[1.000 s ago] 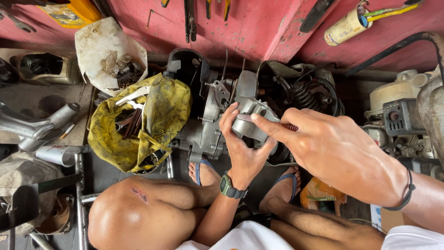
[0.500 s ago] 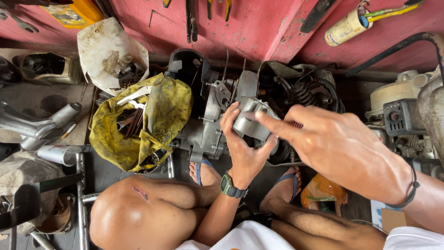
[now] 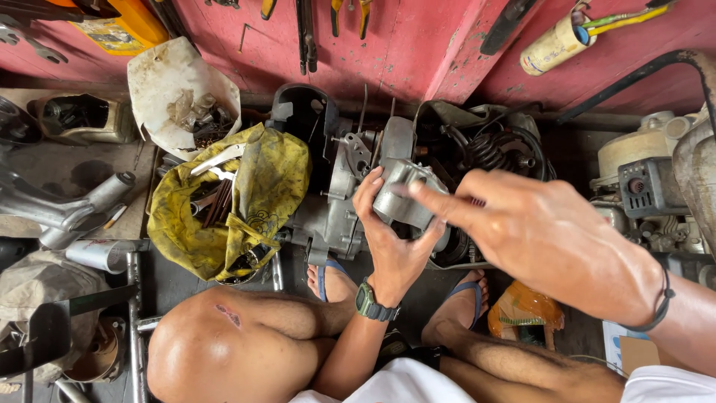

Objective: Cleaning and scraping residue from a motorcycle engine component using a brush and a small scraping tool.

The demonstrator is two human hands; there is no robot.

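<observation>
My left hand (image 3: 391, 242), with a dark watch on its wrist, cups a grey cast-metal engine part (image 3: 399, 195) from below, fingers wrapped round its sides. My right hand (image 3: 548, 239) comes in from the right, close to the camera, its index finger stretched out and its tip resting on the top of the part. A dark cord band circles that wrist. Just behind the part stands a grey engine casing (image 3: 339, 194) with studs sticking up. My bare knees and blue sandals are below.
A yellow cloth bag (image 3: 257, 198) holding tools lies left of the engine. A white cut container (image 3: 168, 86) of small parts stands behind it. Metal tubes and brackets (image 3: 71, 213) lie at the left. A red wall (image 3: 418, 37) hung with tools runs along the back; another small engine (image 3: 649, 186) is at the right.
My right hand has slid a little leftwards and its index finger now lies stretched across the top of the part. My left hand keeps the same hold.
</observation>
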